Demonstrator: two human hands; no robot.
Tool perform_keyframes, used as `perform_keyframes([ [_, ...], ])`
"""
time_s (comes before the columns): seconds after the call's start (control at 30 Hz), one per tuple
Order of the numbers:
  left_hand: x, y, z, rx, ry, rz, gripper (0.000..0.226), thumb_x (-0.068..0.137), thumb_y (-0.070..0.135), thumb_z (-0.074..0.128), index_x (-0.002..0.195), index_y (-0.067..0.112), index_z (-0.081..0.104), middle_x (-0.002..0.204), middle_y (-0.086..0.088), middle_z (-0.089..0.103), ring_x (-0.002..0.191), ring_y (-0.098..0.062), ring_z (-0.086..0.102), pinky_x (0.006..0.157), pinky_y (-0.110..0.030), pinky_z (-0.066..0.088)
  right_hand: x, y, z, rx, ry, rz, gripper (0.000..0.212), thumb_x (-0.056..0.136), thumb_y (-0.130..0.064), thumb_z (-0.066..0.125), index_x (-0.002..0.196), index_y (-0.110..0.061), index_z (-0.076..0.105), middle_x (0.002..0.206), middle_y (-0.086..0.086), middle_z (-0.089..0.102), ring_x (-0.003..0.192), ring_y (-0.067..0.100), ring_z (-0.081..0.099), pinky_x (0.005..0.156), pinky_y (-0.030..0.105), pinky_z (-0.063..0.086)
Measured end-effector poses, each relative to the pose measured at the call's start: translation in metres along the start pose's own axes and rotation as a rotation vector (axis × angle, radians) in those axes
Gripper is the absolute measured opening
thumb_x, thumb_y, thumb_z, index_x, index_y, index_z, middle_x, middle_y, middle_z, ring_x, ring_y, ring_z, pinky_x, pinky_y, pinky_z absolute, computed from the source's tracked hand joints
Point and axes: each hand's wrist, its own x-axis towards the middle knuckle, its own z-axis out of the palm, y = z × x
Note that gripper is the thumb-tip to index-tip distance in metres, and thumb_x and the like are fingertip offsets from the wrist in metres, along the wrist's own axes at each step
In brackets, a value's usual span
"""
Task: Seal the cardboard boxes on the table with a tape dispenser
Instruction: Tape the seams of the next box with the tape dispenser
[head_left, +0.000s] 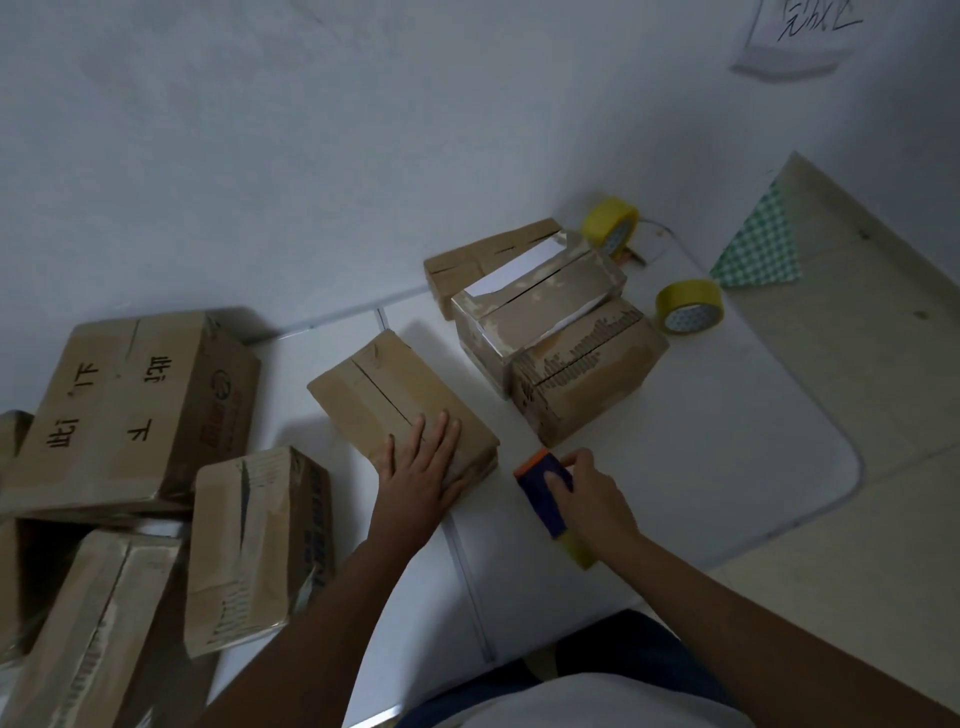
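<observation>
A small brown cardboard box (384, 395) lies flat near the middle of the white table (701, 467), its top seam running lengthwise. My left hand (421, 462) presses flat on the box's near end with straight fingers. Just right of the box, my right hand (587, 493) grips a tape dispenser (543, 486) with a blue body, an orange tip and a yellow roll of tape at its near end. The dispenser is off the box, beside its near right corner.
Three more boxes (566, 332) sit clustered at the table's back right. Two yellow tape rolls (688, 306) stand behind them near the wall. Several larger boxes (130, 410) are piled on the left. The table's rounded right edge borders a pale floor.
</observation>
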Motion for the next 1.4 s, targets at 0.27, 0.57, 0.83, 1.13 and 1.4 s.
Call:
perform_keyframes([
  [0.27, -0.012, -0.015, -0.002, 0.047, -0.071, -0.034, 0.11, 0.083, 0.053, 0.067, 0.155, 0.033, -0.014, 0.164, -0.004, -0.019, 0.148, -0.036, -0.019, 0.116, -0.058, -0.006, 0.008, 0.022, 0.026, -0.111, -0.203, -0.197, 0.069, 0.099, -0.014, 0.048, 0.154, -0.013, 0.007, 0.141, 0.012, 0.046, 0.122, 0.025, 0.05, 0.102, 0.031, 0.039],
  [0.57, -0.028, -0.027, 0.0, -0.032, -0.167, -0.088, 0.108, 0.088, 0.048, 0.064, 0.15, 0.038, -0.024, 0.157, 0.003, -0.036, 0.143, -0.031, -0.034, 0.115, -0.055, -0.006, 0.003, -0.044, 0.055, 0.063, -0.463, -0.34, 0.039, 0.085, 0.01, 0.038, 0.097, -0.016, 0.063, 0.108, 0.003, 0.056, 0.097, 0.018, 0.054, 0.085, 0.031, 0.047],
  [0.83, -0.032, -0.031, -0.001, -0.014, -0.194, -0.093, 0.111, 0.087, 0.044, 0.067, 0.15, 0.042, -0.025, 0.158, 0.004, -0.035, 0.144, -0.03, -0.033, 0.114, -0.055, -0.004, 0.027, -0.04, 0.08, 0.028, -0.505, -0.073, 0.034, 0.096, -0.001, 0.045, 0.128, -0.004, 0.056, 0.126, 0.012, 0.057, 0.11, 0.026, 0.055, 0.098, 0.039, 0.046],
  [1.13, -0.035, -0.05, -0.015, 0.067, -0.163, -0.049, 0.105, 0.092, 0.023, 0.062, 0.151, 0.04, -0.023, 0.158, 0.004, -0.034, 0.146, -0.033, -0.029, 0.119, -0.062, -0.001, 0.007, 0.009, 0.052, -0.14, -0.127, -0.014, 0.02, 0.094, -0.038, 0.055, 0.084, -0.022, 0.048, 0.082, -0.003, 0.053, 0.072, 0.01, 0.052, 0.065, 0.026, 0.042],
  [1.4, -0.044, -0.044, -0.014, 0.001, -0.173, -0.064, 0.096, 0.1, 0.017, 0.05, 0.144, 0.046, -0.031, 0.157, 0.011, -0.035, 0.142, -0.032, -0.034, 0.116, -0.056, -0.004, 0.001, 0.014, 0.046, -0.244, -0.179, -0.183, 0.039, 0.092, -0.026, 0.061, 0.125, -0.03, 0.04, 0.102, -0.005, 0.052, 0.082, 0.008, 0.044, 0.08, 0.025, 0.038],
])
